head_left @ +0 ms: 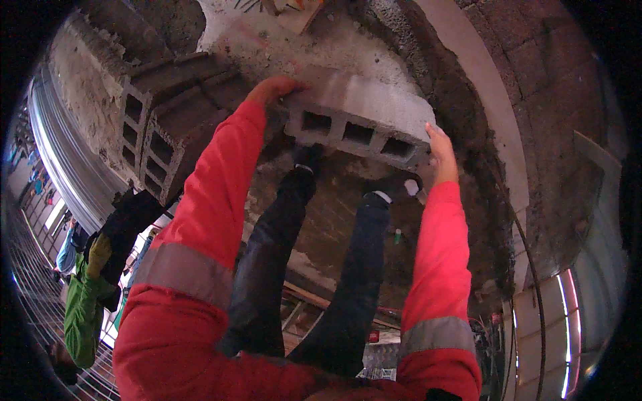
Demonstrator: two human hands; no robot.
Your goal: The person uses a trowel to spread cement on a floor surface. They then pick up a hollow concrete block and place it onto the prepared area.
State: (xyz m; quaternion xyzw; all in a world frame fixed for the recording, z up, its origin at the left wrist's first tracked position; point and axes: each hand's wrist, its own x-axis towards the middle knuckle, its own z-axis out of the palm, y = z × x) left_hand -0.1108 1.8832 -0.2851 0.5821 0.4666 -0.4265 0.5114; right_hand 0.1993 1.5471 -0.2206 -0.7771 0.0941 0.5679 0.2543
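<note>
A grey concrete block [364, 100] with three square hollows facing me is held between my two hands in front of my feet. My left hand [275, 88] grips its left end, the fingers reaching over the top edge. At the opposite end, my right hand [441, 150] presses against the block's right side, with the thumb up along the corner. Both arms, in red sleeves with grey bands, are stretched forward. Whether the block rests on the ground or hangs just above it, I cannot tell.
More hollow concrete blocks [164, 127] are stacked at the left. Past them lies corrugated metal sheeting [73, 154]. A person in a green sleeve [83, 307] is at the lower left. A pale curved ledge [491, 87] and a dark cable [535, 281] run along the right.
</note>
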